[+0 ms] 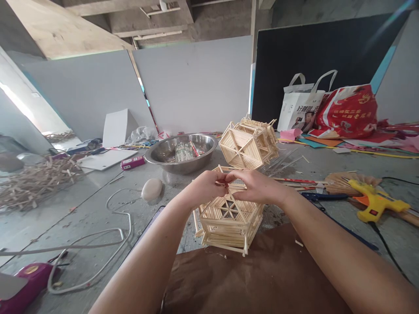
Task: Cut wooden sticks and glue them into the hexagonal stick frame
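My left hand [209, 186] is closed in a pinch above a hexagonal lattice of thin wooden sticks [225, 233]. What lies between its fingertips is hidden. From the other side my right hand [253, 186] reaches in, its forefinger curved over to meet the left fingertips and its thumb bent down toward the sticks. I cannot make out what it grips. Sticks in the lattice's top face radiate like a star, with dark gaps near the centre. Just behind it stands a second hexagonal stick model [244, 146], tilted, with close rows of sticks.
A steel basin [153, 156] with packets inside stands behind. At right lie a yellow glue gun [373, 203] and blue-handled pliers [322, 196]. Left are a white cable [129, 218], a pale stone-like object [152, 189] and a stick pile [42, 179]. Bags [348, 111] stand at back right.
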The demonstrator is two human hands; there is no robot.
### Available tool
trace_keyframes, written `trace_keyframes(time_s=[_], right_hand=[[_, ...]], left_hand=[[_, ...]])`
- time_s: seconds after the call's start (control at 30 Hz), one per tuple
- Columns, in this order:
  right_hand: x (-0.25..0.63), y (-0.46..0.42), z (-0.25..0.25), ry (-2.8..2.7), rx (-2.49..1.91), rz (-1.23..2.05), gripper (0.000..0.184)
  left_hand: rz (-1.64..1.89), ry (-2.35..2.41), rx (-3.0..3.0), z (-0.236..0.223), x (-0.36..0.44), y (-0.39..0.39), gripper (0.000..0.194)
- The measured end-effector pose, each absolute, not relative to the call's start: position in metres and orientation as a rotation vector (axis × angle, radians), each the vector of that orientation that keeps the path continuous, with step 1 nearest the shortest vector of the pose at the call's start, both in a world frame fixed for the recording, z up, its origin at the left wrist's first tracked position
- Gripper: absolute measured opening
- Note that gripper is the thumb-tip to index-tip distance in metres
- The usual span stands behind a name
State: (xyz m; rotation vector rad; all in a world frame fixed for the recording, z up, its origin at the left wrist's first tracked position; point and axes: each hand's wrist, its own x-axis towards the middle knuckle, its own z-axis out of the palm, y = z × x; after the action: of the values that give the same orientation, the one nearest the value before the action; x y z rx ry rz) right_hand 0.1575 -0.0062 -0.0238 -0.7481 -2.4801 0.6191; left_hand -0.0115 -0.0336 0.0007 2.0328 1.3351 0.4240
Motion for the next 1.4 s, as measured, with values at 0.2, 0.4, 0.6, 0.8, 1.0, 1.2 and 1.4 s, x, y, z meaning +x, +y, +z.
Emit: trace_keyframes(time_s=[0.2,0.4,0.6,0.8,1.0,1.2,1.4], right_hand=[[0.158,-0.006,-0.024,-2.475,-0.742,0.617,0.041],[0.158,-0.006,-0.024,-2.474,-0.735,0.613,0.040],[0.158,-0.007,-0.023,-2.473,-0.759,0.646,0.040],[0.159,-0.006,-0.022,-2.485,-0.783,0.627,0.038],[0.160,-0.005,-0.024,-2.498,-0.815,0.559,0.034],[0.166,-0.006,-0.019,-2.540,-0.851,0.518,0.036],[0.181,-0.007,-0.004,-2.467,-0.919,0.468,0.035]], left_hand=[[0.461,1.310,2.019,-0.001,-0.012,-0.034,0.041],[0.459,1.331,2.016,-0.003,-0.013,-0.032,0.038],[0.463,1.349,2.027,-0.002,-0.012,-0.033,0.037],[0.483,1.359,1.990,0.000,-0.011,-0.033,0.039],[0.495,1.365,2.000,0.000,-0.011,-0.033,0.042],[0.502,1.339,1.982,-0.003,-0.013,-0.032,0.046],[0.548,1.392,1.909,-0.005,-0.013,-0.032,0.045]])
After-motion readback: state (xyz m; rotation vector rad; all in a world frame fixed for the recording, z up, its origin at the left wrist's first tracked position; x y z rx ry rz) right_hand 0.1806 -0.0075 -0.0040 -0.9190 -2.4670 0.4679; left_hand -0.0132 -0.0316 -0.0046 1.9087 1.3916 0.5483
